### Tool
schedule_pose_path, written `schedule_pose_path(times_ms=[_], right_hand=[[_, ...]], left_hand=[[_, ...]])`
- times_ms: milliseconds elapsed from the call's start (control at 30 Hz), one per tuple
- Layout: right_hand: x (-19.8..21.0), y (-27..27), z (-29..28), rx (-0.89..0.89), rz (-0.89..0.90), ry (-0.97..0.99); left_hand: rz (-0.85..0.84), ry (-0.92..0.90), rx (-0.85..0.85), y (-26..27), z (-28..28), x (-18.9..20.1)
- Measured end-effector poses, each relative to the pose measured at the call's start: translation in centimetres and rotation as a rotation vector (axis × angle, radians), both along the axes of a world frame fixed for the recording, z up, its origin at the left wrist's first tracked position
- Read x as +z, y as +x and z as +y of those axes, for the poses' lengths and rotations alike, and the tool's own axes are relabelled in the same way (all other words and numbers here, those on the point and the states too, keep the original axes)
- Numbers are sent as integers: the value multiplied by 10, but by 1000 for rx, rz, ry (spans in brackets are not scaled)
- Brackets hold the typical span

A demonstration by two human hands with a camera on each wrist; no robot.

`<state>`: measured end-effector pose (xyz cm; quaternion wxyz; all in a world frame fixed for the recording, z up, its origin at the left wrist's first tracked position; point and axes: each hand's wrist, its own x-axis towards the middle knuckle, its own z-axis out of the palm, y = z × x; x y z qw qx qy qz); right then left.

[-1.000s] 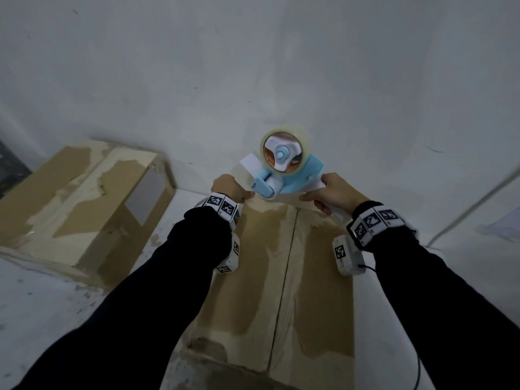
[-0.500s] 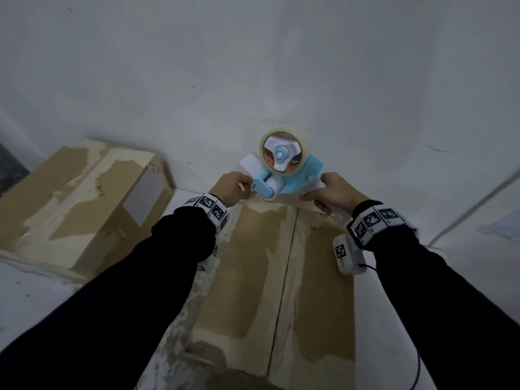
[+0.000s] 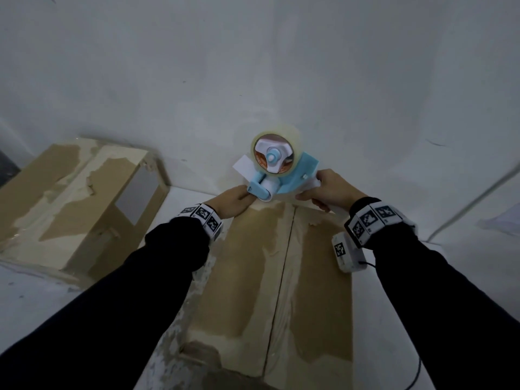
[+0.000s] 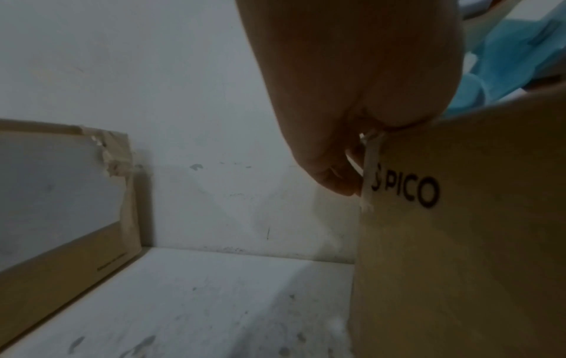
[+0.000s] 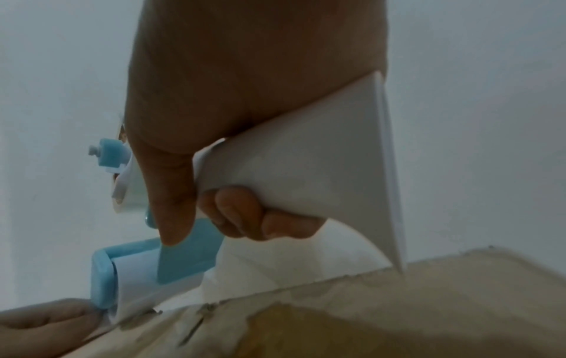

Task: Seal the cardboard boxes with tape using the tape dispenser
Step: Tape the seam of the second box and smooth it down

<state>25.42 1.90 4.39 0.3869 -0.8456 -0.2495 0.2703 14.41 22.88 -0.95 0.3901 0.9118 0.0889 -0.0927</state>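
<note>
A blue and white tape dispenser (image 3: pixel 278 170) with a clear tape roll hovers at the far edge of the cardboard box (image 3: pixel 253 277) in front of me. My right hand (image 3: pixel 329 190) grips its white handle (image 5: pixel 306 169), fingers wrapped underneath. My left hand (image 3: pixel 233 201) sits at the box's far edge beside the roller. Its fingers curl over the edge and pinch the tape end (image 4: pixel 367 169) against the far face of the box (image 4: pixel 459 242), by the PICO print. The box's centre seam (image 3: pixel 284 277) is bare of tape in the head view.
A second cardboard box (image 3: pixel 78 204) with torn paper and a grey label stands to the left against the white wall. The wall rises right behind the near box. A pale conduit (image 3: pixel 464 204) slants across the right. White, scuffed floor (image 4: pixel 214 302) lies between the boxes.
My left forearm has swung out to the left while the hand stays at the box's far edge. The dispenser has dipped slightly toward that edge. The right hand keeps its grip.
</note>
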Motion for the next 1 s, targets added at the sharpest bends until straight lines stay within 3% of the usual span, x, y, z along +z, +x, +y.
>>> schedule_pose_path(times_ms=[167,400,767,1000], right_hand=[[1,-5,0,-27,-42,-72],[0,-4,-9,-33,-146,-201],[-1,2,-31,-14,-162,-190],[-4,19,-118,-194,-153,-230]], left_hand=[[44,-45,37,0,2,-9],[-30,13,74,0,0,-10],[-102,51,72,0,-7,-15],[-114,44,64,3,-6,-18]])
